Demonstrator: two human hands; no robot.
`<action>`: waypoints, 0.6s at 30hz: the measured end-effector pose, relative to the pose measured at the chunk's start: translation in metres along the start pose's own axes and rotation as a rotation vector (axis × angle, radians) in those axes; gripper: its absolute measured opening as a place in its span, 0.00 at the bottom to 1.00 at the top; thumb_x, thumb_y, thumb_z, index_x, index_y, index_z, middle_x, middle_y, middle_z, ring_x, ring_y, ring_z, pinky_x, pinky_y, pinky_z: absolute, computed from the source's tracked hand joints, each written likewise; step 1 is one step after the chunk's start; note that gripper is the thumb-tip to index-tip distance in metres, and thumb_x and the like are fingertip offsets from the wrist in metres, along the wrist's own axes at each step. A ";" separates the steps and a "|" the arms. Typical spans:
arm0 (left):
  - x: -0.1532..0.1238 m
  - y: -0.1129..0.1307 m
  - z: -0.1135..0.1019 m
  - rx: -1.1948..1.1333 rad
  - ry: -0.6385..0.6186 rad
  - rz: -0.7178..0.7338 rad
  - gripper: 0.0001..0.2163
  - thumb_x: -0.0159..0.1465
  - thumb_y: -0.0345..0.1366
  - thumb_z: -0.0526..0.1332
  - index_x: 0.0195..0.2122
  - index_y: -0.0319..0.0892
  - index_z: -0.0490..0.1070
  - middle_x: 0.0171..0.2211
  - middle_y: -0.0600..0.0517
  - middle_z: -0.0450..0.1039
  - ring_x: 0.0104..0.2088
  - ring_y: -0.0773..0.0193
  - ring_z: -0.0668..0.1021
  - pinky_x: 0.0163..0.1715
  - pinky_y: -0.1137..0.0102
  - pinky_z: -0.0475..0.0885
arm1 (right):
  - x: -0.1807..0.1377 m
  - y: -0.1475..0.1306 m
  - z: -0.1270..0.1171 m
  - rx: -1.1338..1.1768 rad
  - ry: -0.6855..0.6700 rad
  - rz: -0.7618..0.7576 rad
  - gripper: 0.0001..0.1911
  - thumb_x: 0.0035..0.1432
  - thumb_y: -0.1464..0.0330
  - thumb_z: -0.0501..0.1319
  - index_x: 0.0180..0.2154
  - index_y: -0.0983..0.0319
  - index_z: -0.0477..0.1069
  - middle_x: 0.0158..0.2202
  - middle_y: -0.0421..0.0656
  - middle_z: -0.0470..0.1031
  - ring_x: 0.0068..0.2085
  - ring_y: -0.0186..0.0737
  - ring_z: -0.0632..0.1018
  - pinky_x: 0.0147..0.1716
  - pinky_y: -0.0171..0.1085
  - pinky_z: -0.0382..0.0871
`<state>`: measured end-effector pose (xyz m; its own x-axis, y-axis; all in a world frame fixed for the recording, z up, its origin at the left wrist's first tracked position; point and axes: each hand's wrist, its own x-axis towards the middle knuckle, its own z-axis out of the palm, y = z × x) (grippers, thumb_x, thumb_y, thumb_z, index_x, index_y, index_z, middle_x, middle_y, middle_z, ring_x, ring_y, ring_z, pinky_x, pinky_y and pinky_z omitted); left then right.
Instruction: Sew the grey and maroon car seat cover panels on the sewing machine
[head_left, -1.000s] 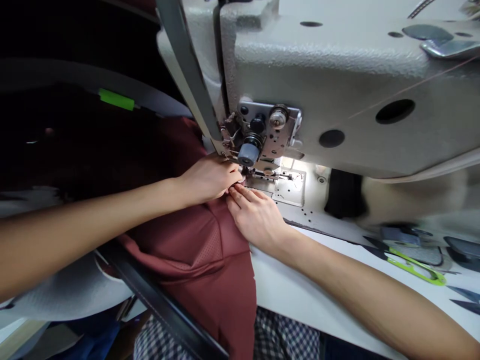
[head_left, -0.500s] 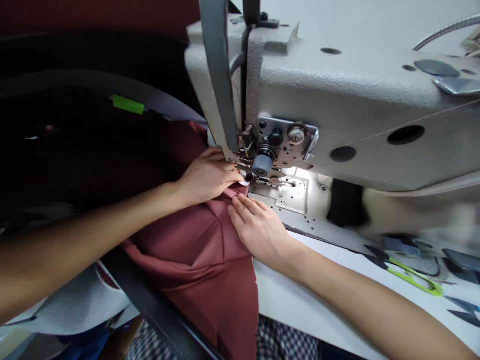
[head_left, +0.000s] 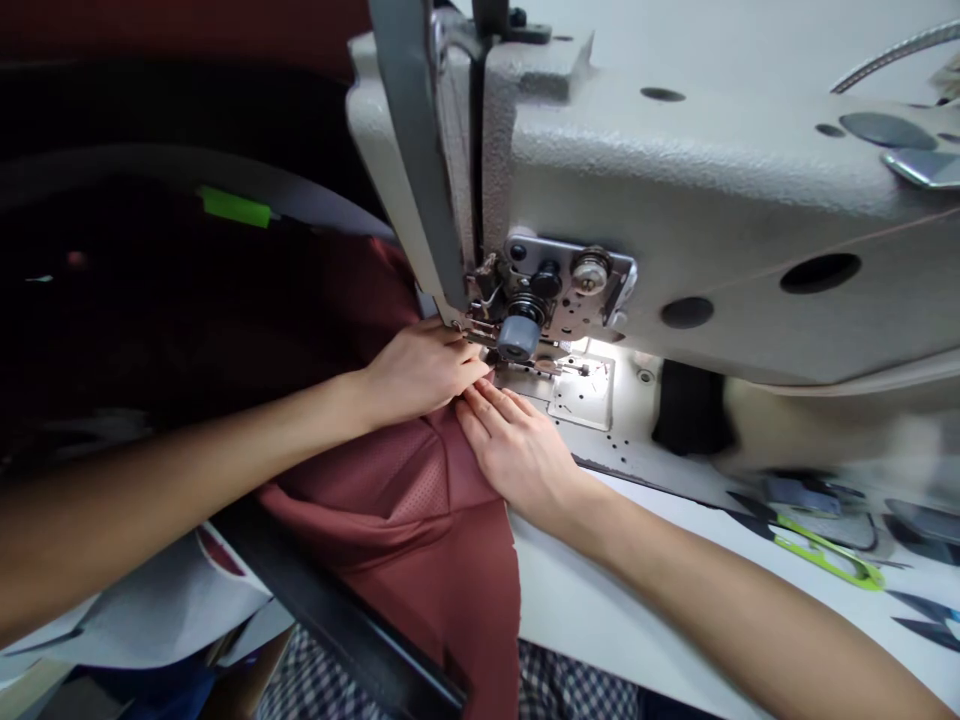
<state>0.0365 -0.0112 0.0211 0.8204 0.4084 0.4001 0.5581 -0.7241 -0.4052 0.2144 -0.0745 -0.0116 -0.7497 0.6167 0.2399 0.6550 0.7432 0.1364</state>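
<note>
A dark red piece of leather-like fabric (head_left: 420, 510), partly perforated, lies under the head of a grey industrial sewing machine (head_left: 675, 190) and hangs over the table's front edge. My left hand (head_left: 420, 370) rests on the fabric just left of the presser foot (head_left: 499, 355), fingers curled and pinching its edge. My right hand (head_left: 517, 450) lies flat on the fabric's right edge, fingertips touching the left hand's fingertips right in front of the needle area. The lit needle plate (head_left: 581, 385) shows to the right of the fingers.
Green-handled thread snips (head_left: 825, 555) and dark cut pieces lie on the white table (head_left: 600, 600) at the right. A black strap (head_left: 337, 620) runs diagonally below the fabric. Dark material with a green tag (head_left: 234, 207) fills the left. Checked cloth shows at the bottom.
Both hands have pushed slightly forward with the fabric towards the presser foot, and the fingertips have closed together. The view has shifted a little.
</note>
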 end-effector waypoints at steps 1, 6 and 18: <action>-0.002 -0.003 0.002 -0.023 0.012 0.009 0.11 0.68 0.29 0.56 0.38 0.40 0.80 0.31 0.48 0.78 0.32 0.60 0.76 0.35 0.67 0.68 | 0.000 0.001 0.000 0.000 -0.005 -0.009 0.21 0.70 0.74 0.49 0.60 0.76 0.67 0.62 0.59 0.66 0.64 0.55 0.69 0.62 0.48 0.68; -0.009 -0.023 0.014 -0.093 0.034 -0.110 0.10 0.67 0.33 0.58 0.36 0.43 0.80 0.35 0.48 0.79 0.42 0.56 0.77 0.47 0.63 0.68 | -0.002 0.001 -0.003 0.018 -0.005 -0.075 0.22 0.70 0.74 0.50 0.60 0.77 0.67 0.63 0.60 0.65 0.64 0.56 0.68 0.62 0.50 0.67; 0.004 -0.020 -0.018 -0.110 -0.292 0.057 0.10 0.69 0.30 0.56 0.42 0.42 0.77 0.35 0.49 0.77 0.34 0.59 0.76 0.33 0.68 0.65 | 0.002 -0.004 0.003 0.065 0.025 -0.052 0.22 0.70 0.73 0.50 0.61 0.74 0.67 0.63 0.56 0.67 0.64 0.53 0.68 0.62 0.48 0.66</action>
<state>0.0259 -0.0049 0.0458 0.8601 0.4960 0.1194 0.5061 -0.8000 -0.3221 0.2097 -0.0751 -0.0148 -0.7792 0.5711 0.2582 0.6075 0.7896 0.0868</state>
